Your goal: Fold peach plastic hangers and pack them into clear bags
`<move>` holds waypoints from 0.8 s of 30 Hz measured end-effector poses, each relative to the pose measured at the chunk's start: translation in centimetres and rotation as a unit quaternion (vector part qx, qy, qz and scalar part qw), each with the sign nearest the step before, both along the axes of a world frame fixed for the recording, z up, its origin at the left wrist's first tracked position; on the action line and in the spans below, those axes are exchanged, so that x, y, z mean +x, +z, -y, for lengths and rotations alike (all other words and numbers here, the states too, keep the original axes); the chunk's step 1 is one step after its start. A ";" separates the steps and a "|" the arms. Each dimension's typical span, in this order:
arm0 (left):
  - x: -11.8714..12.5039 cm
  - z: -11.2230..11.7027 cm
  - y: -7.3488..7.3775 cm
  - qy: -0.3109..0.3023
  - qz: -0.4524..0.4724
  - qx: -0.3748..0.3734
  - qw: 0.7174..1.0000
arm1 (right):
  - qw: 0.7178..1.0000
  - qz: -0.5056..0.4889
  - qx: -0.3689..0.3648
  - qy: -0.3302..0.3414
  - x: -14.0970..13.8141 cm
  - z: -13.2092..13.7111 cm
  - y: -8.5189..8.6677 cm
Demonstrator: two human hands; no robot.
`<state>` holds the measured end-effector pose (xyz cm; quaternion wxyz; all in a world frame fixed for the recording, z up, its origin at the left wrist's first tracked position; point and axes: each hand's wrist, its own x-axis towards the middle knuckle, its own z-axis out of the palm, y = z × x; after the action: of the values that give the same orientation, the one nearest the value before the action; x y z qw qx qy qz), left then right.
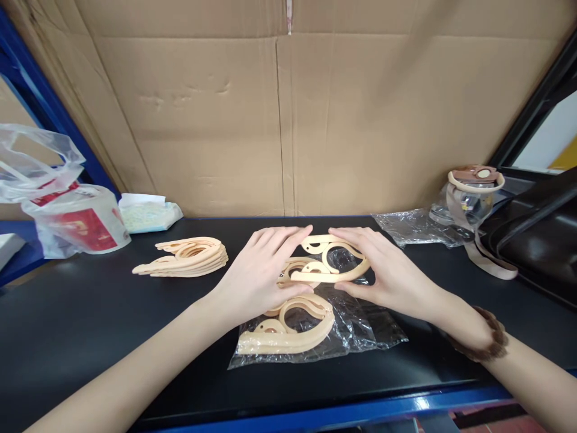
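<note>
A beige plastic folding hanger, with a round loop in its middle, lies between my hands over a clear plastic bag. My right hand grips its right end, fingers above and thumb below. My left hand curves around its left end, fingertips and thumb on either side; the palm side is hidden. Beneath, more beige folding hangers lie inside the clear bag, partly covered by my left hand. To the left sits a neat stack of matching hangers.
On the black table stand a bagged white-and-red tub and a tissue pack at left. A clear cup with a strap, an empty plastic wrapper and a black bag are at right. Cardboard walls the back.
</note>
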<state>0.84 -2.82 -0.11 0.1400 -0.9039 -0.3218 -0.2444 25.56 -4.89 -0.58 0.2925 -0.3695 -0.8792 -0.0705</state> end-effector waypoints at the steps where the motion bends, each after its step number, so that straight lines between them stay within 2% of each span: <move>1: -0.1 -0.1 0.0 0.008 0.006 -0.017 1.000 | 1.000 0.012 0.012 -0.019 0.3 -0.1 0.2; 5: -0.5 -0.6 -0.1 0.062 0.025 -0.094 0.993 | 0.991 0.053 0.031 -0.116 2.4 -0.7 1.1; 7: -0.7 -0.8 -0.1 0.086 0.025 -0.134 0.987 | 0.985 0.073 0.002 -0.155 3.8 -1.1 1.4; 9: -0.8 -1.0 0.0 0.108 0.023 -0.177 0.978 | 0.979 0.092 -0.058 -0.172 5.1 -1.3 1.6; 13: -0.8 -1.1 0.1 0.141 0.011 -0.216 0.966 | 0.962 0.099 -0.211 -0.141 6.6 -1.1 1.7; 16: -0.8 -1.1 0.0 0.139 0.004 -0.211 0.967 | 0.949 0.102 -0.285 -0.091 6.5 -0.5 2.1; 20: -0.8 -1.1 0.0 0.135 -0.001 -0.207 0.969 | 0.936 0.099 -0.334 -0.053 5.6 0.2 2.9; 24: -0.8 -1.1 0.1 0.136 -0.002 -0.209 0.968 | 0.933 0.094 -0.345 -0.046 5.7 0.4 3.5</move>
<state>0.00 -1.71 -0.03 -0.0198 -0.8613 -0.4854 -0.1490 31.27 -5.29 2.95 0.0597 -0.4794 -0.8548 0.1895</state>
